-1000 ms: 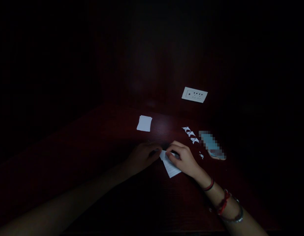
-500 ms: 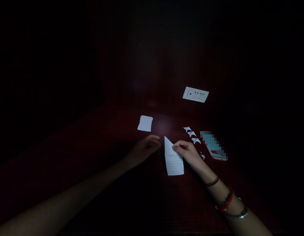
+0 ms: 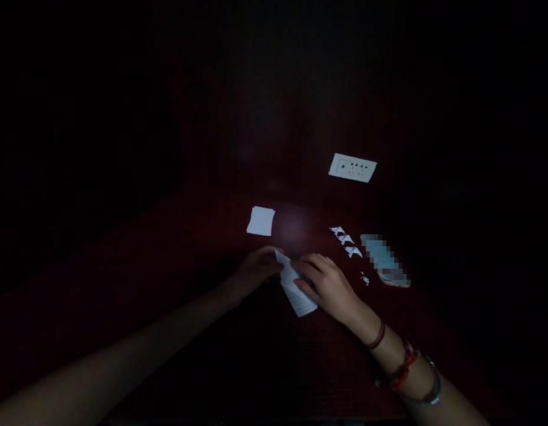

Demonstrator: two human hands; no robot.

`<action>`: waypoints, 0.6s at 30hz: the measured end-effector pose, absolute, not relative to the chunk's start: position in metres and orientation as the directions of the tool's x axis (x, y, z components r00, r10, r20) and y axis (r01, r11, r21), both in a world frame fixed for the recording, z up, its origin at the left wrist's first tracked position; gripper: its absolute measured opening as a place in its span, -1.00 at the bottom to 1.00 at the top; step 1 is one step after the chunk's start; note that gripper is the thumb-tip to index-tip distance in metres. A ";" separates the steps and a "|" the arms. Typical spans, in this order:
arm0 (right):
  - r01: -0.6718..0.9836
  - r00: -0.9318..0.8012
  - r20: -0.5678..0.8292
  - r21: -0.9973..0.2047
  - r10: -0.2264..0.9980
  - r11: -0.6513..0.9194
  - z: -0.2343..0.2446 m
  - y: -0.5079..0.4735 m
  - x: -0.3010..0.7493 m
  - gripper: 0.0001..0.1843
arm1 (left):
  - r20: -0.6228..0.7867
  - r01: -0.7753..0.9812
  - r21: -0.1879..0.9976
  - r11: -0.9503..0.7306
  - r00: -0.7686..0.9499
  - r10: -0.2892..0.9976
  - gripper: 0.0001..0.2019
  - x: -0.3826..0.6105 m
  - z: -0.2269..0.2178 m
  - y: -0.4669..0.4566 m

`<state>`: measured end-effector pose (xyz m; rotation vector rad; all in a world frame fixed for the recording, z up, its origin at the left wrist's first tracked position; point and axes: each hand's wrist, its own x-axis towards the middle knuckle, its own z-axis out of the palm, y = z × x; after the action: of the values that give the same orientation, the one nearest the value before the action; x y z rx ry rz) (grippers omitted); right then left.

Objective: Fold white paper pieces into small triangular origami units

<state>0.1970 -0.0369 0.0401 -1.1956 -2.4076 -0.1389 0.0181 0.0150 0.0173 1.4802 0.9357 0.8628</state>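
A white sheet of paper (image 3: 300, 300) with faint printed lines on its lower part lies between my hands, one corner folded to a point at the top. My left hand (image 3: 256, 269) pinches its upper left edge between thumb and fingers. Over the paper's right side, my right hand (image 3: 331, 287) rests with fingers bent and slightly apart, the fingertips on the sheet. Whether those fingers grip the paper or only press on it, I cannot tell.
A stack of white paper squares (image 3: 261, 221) lies farther back. To the right are several small folded paper pieces (image 3: 345, 240), tiny paper scraps (image 3: 365, 279) and a phone (image 3: 384, 260). A socket plate (image 3: 353, 168) is on the back wall. The surroundings are very dark.
The paper has shifted left and turned. My left hand has taken hold of its upper left edge, and my right hand has moved from its right edge onto its face.
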 end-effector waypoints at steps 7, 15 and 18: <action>0.819 -0.556 0.435 0.144 0.708 0.555 0.036 -0.033 0.199 -0.76 | -0.176 0.196 0.975 0.108 0.371 0.912 -0.64 0.015 0.032 0.007; 0.796 -0.586 0.451 0.166 0.673 0.582 0.035 -0.032 0.201 -0.78 | -0.299 0.146 0.954 0.261 0.418 0.858 -0.61 0.013 0.034 0.008; 0.771 -0.614 0.445 0.162 0.652 0.615 0.036 -0.033 0.202 -0.73 | -0.301 0.123 0.953 0.275 0.427 0.853 -0.59 0.013 0.030 0.008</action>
<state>0.2015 -0.0333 0.0361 -1.1441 -2.4995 -0.4863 0.0128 0.0084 0.0304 1.2099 1.0364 0.6316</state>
